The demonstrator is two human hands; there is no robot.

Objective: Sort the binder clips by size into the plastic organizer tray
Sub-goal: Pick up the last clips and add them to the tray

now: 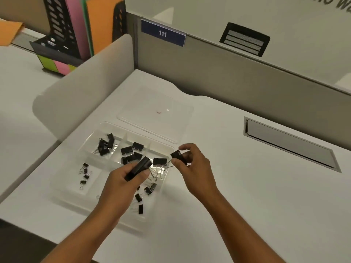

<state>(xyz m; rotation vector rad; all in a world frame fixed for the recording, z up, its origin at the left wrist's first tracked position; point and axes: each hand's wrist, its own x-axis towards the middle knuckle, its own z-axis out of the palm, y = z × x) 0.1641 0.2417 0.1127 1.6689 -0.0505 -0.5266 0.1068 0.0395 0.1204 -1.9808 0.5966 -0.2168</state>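
Observation:
A clear plastic organizer tray (106, 128) lies on the white desk, its compartments holding black binder clips. Several medium clips (104, 146) fill the back-left compartment, larger ones (131, 149) the back-middle, and tiny ones (85, 172) the front-left. My left hand (123, 185) grips a large black clip (139, 168) above the tray's middle. My right hand (193, 168) pinches another large black clip (177, 155) over the tray's right end. One more large clip (160, 161) rests in the right compartment. Small clips (144, 194) lie below my left hand.
The tray's clear lid (171, 130) lies flat just behind it. A grey cable hatch (288, 143) is set in the desk at right. Partition walls (228, 80) close the back and left. A black file holder (62, 35) with coloured folders stands beyond the left divider.

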